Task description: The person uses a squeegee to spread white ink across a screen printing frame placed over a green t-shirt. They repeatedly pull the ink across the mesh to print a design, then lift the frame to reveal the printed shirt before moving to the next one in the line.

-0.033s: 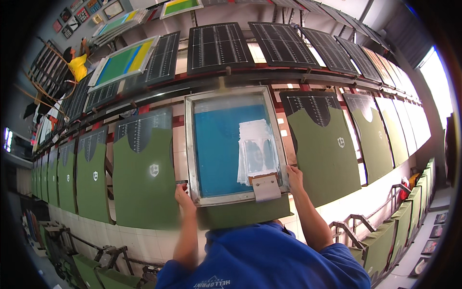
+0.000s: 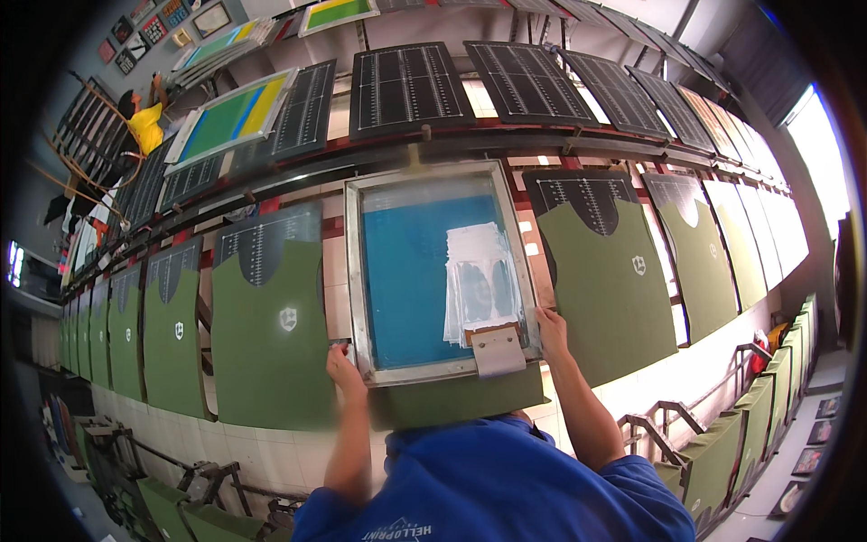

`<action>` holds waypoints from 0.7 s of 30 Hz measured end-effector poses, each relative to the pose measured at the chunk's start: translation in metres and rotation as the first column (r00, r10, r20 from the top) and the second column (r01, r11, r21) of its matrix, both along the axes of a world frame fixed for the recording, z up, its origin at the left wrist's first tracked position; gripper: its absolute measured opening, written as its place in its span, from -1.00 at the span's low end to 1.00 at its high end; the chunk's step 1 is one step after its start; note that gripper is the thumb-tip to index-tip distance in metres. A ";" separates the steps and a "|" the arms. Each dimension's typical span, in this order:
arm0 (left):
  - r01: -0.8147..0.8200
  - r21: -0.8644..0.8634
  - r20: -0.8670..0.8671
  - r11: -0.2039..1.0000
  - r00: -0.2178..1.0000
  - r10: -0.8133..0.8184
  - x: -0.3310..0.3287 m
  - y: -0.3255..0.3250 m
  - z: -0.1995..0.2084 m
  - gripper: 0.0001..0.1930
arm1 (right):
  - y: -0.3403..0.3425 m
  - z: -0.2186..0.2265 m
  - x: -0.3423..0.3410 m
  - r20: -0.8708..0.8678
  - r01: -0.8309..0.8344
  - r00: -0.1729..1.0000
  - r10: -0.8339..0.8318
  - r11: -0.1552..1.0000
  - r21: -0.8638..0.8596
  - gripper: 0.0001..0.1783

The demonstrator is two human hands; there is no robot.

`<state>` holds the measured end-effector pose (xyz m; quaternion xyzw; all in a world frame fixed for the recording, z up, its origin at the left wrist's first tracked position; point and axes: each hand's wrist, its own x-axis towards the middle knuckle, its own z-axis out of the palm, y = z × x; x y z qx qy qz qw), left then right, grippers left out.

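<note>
A metal-framed printing screen (image 2: 353, 271) with blue mesh lies over a green shirt piece (image 2: 452, 404) in front of me. White ink (image 2: 476, 244) is smeared on the right half of the mesh. At the lower right of the screen, a squeegee (image 2: 498, 352) with a pale, riveted plate leans over the near bar. My right hand (image 2: 552, 334) grips the screen's right bar near its lower corner. Beside the lower left corner, my left hand (image 2: 345, 369) has its fingers closed at a small dark piece that I cannot make out.
Green shirt pieces with white shield prints lie on black boards to the left (image 2: 271, 343) and right (image 2: 614, 289). A dark rail (image 2: 307, 172) runs behind them. Beyond it are ruled boards (image 2: 411, 90) and another screen (image 2: 230, 117). A person in yellow (image 2: 146, 126) is far left.
</note>
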<state>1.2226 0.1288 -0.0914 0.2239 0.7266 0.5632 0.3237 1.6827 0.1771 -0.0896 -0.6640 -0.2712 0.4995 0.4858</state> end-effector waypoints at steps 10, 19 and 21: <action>0.677 -0.007 0.506 0.735 0.637 -0.582 0.147 -0.036 0.092 -0.78 | -0.060 0.125 -0.056 0.873 -0.752 0.249 0.419 0.651 -0.098 -0.41; 0.691 -0.079 0.984 0.719 0.167 -0.053 0.224 -0.040 0.035 -0.71 | 0.003 0.133 -0.063 0.873 -0.812 -0.013 0.487 0.505 -0.294 -0.71; 0.634 -0.073 0.974 0.770 0.211 -0.082 0.234 -0.045 0.033 -0.70 | 0.038 0.144 -0.066 0.851 -0.813 0.004 0.526 0.497 -0.304 -0.81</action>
